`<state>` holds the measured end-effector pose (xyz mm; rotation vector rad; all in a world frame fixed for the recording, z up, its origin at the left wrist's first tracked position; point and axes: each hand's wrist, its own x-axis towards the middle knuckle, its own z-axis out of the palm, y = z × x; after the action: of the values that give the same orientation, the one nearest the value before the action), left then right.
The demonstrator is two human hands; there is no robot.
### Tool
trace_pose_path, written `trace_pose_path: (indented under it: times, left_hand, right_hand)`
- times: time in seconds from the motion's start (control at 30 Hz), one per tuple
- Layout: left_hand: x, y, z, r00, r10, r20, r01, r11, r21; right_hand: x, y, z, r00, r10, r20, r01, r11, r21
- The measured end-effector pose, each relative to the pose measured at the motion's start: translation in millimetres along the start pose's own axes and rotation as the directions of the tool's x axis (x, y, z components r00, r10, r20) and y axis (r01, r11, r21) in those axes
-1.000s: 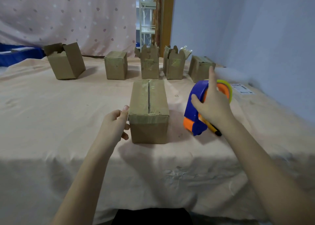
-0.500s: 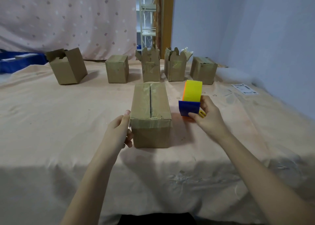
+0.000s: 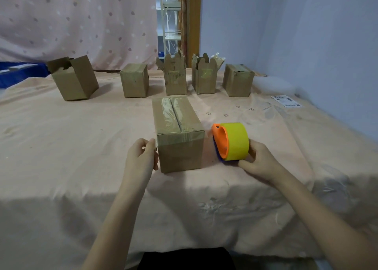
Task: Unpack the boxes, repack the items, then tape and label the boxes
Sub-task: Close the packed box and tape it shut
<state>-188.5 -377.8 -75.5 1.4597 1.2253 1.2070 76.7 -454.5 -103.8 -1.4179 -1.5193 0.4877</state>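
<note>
Closed cardboard box (image 3: 178,133) sits near the front edge of the cloth-covered table (image 3: 61,138), clear tape already along its top seam. Left hand (image 3: 141,159) rests against the box's left face, fingers curled at the upper corner, steadying rather than wrapped round it. Right hand (image 3: 260,161) grips the tape dispenser (image 3: 231,141), yellow roll up, just beside the box's right side. Five more boxes in a back row, two with flaps open; a label sheet (image 3: 286,101) lies far right. Risks: the box is light and may slide or tip under the dispenser's pull; loose cloth could bunch; tape could stick to itself or go on crooked.
</note>
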Motion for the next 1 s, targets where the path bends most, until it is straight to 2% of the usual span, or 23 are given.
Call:
trace_pose_path:
  times: [0.03,0.1,0.17,0.2,0.27,0.33,0.4,0.47,0.53,0.63,0.67,0.8,0.87,1.0]
  left_hand:
    - [-0.3,-0.9,-0.4,0.999,0.023,-0.047,-0.023,1.000,0.001]
    - [-1.4,-0.8,-3.3,0.984,0.094,-0.149,-0.097,0.995,-0.013]
    - [-6.1,3.0,-7.7,0.959,0.175,-0.222,-0.188,0.981,-0.041]
    - [-9.2,4.9,-9.1,0.951,0.214,-0.223,-0.230,0.972,-0.050]
    - [-16.4,7.9,-8.1,0.952,0.270,-0.146,-0.278,0.960,-0.037]
    - [-23.5,7.8,-1.9,0.963,0.270,-0.025,-0.271,0.962,-0.036]
    - [-29.4,4.0,7.0,0.962,0.261,0.083,-0.254,0.964,-0.084]
    - [-32.3,0.0,14.4,0.952,0.268,0.150,-0.256,0.962,-0.098]
    - [-31.5,-3.5,19.1,0.947,0.267,0.178,-0.251,0.962,-0.106]
    - [-26.1,-5.8,20.6,0.953,0.241,0.185,-0.212,0.963,-0.164]
    - [-24.0,-6.3,19.5,0.956,0.236,0.172,-0.208,0.964,-0.166]
    - [-14.4,-9.9,9.2,0.968,0.219,0.122,-0.195,0.964,-0.182]
    - [-15.3,-10.7,6.1,0.962,0.226,0.151,-0.194,0.960,-0.200]
    - [-21.2,-11.6,-0.4,0.948,0.227,0.226,-0.158,0.945,-0.287]
  right_hand:
    - [-0.2,2.6,-0.8,0.999,0.002,-0.032,-0.002,1.000,0.009]
    - [-0.6,0.9,-1.0,0.978,-0.022,-0.206,0.006,0.997,-0.074]
    - [-3.2,-14.7,5.4,0.896,-0.138,-0.423,0.050,0.976,-0.211]
    - [-4.3,-26.1,10.9,0.856,-0.224,-0.466,0.104,0.957,-0.270]
    - [-3.8,-48.9,24.6,0.839,-0.334,-0.430,0.211,0.927,-0.309]
    - [-0.6,-69.9,41.2,0.911,-0.254,-0.324,0.230,0.967,-0.112]
    - [4.4,-84.7,59.8,0.984,-0.071,-0.164,0.094,0.985,0.142]
    - [7.9,-89.0,75.4,0.999,0.023,-0.045,-0.011,0.971,0.238]
    - [9.1,-86.4,85.6,0.998,0.060,-0.031,-0.049,0.955,0.294]
    - [6.6,-79.6,97.4,0.987,0.160,-0.034,-0.126,0.873,0.471]
    - [4.6,-74.4,102.1,0.988,0.152,-0.021,-0.123,0.867,0.483]
    - [-2.5,-65.1,111.7,0.997,0.077,-0.021,-0.067,0.948,0.311]
    - [-2.7,-66.7,110.2,0.997,0.067,-0.034,-0.051,0.936,0.349]
    - [-1.2,-65.3,92.2,0.998,0.061,0.034,-0.070,0.890,0.450]
